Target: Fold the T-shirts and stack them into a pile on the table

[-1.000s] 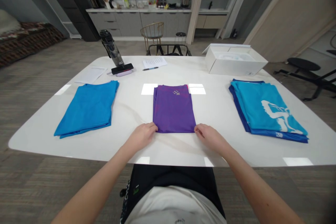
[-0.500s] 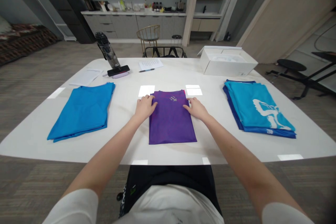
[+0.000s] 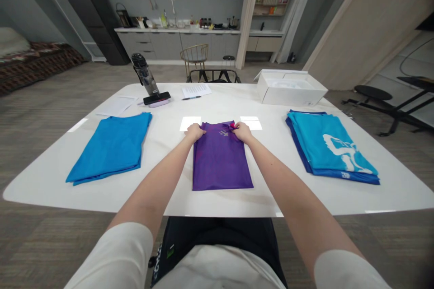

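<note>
Purple folded shirt (image 3: 220, 158) lay centred on the near half of the white table (image 3: 169, 201), its thin, soft cloth looking light and apt to slide or crease, so the far edge seemed the sensible place to take hold. The left hand (image 3: 195, 132) and right hand (image 3: 241, 132) sat on that far edge, fingers curled narrowly against the cloth; whether they pinched it, one could not tell. A blue folded shirt (image 3: 108, 149) lay left, a teal and navy stack (image 3: 332, 146) right. Farther off stood a black water bottle (image 3: 145, 74), a printed sheet (image 3: 196, 90) and a white cardboard box (image 3: 290, 88).
</note>
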Available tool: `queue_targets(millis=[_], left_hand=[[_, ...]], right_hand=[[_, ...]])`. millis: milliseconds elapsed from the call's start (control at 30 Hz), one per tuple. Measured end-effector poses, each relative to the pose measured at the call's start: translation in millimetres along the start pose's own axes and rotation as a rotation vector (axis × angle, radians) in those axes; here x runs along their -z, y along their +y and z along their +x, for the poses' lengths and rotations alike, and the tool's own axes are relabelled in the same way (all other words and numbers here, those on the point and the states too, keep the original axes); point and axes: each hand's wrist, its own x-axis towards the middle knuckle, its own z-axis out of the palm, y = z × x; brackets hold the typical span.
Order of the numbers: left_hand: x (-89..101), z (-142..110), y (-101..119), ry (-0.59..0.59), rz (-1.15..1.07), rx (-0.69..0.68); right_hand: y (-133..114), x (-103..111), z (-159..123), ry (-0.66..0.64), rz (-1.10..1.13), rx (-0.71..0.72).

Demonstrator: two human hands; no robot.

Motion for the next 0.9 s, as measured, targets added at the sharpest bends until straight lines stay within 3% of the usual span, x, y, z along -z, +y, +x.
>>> queue_targets(millis=[233, 400, 600, 767, 900], left_hand=[[8.9, -8.9, 0.7, -0.018, -0.373, -0.263], [21.4, -21.7, 21.6, 0.024, -0.476, -0.510], [15.7, -47.3, 73.3, 0.095, -0.319, -0.739], [-8.2, -84.3, 131.7, -0.004, -0.272, -0.965], [-33.7, -123.0, 182.2, -0.127, -0.223, -1.054]], right_hand=[[12.0, 27.4, -17.2, 0.036, 0.216, 0.202], [23.1, 54.7, -47.9, 0.096, 0.431, 0.223], [48.0, 83.3, -90.2, 0.238, 0.468, 0.245], [89.5, 113.6, -134.9, 0.389, 0.446, 0.203], [134.1, 150.1, -174.3, 0.534, 0.384, 0.183]])
